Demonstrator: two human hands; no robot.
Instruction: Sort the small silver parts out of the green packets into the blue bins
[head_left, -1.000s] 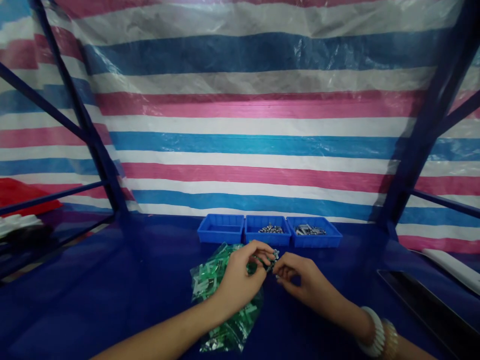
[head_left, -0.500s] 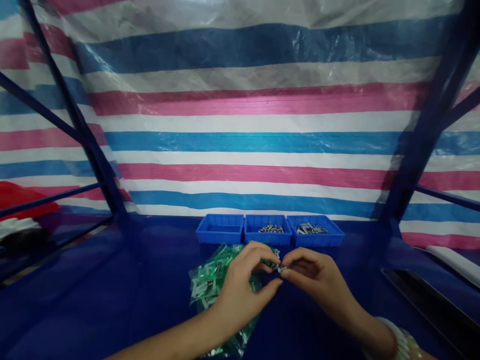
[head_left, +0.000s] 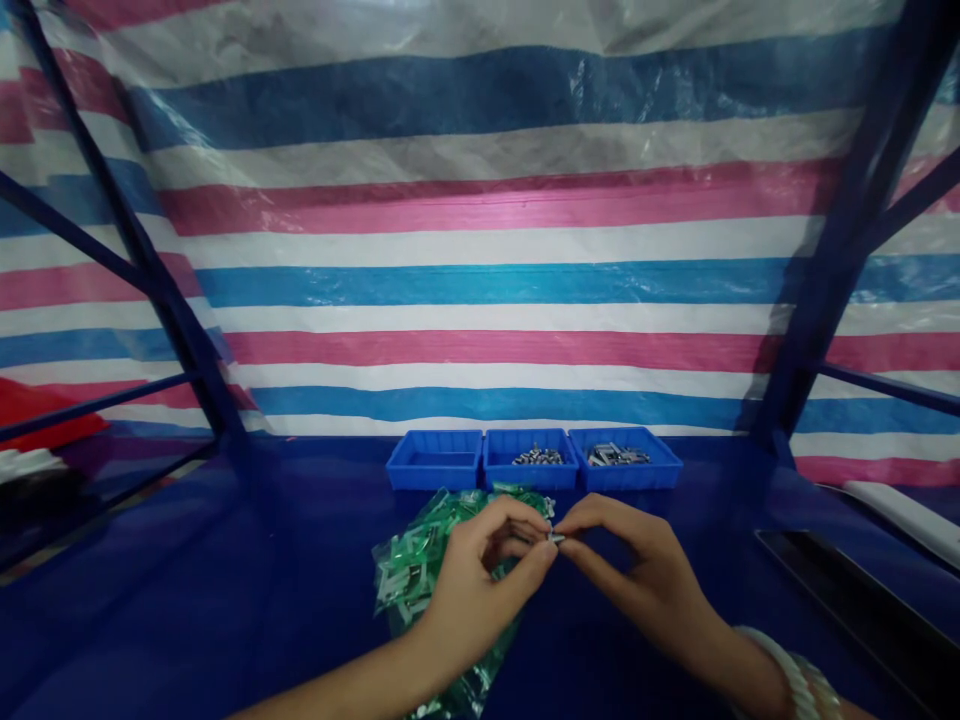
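Observation:
My left hand (head_left: 480, 580) and my right hand (head_left: 630, 570) meet fingertip to fingertip over the blue table (head_left: 262, 600), both pinching a tiny silvery metal part (head_left: 556, 537). Under my left hand lies a clear plastic bag of green and silver parts (head_left: 420, 560). Behind the hands stand three small blue trays in a row: the left tray (head_left: 435, 462) looks bare inside, the middle tray (head_left: 531, 462) and the right tray (head_left: 624, 460) each hold several small metal pieces. Pale bracelets (head_left: 780, 670) circle my right wrist.
A striped pink, blue and white tarp (head_left: 480, 250) closes off the back. Dark blue frame posts rise at the left (head_left: 172, 320) and the right (head_left: 825, 300). A dark flat tray (head_left: 862, 610) lies at the right edge. Red and white items (head_left: 37, 430) sit far left.
My right hand has closed in on my left hand, and both now pinch the small part together. The view has shifted slightly.

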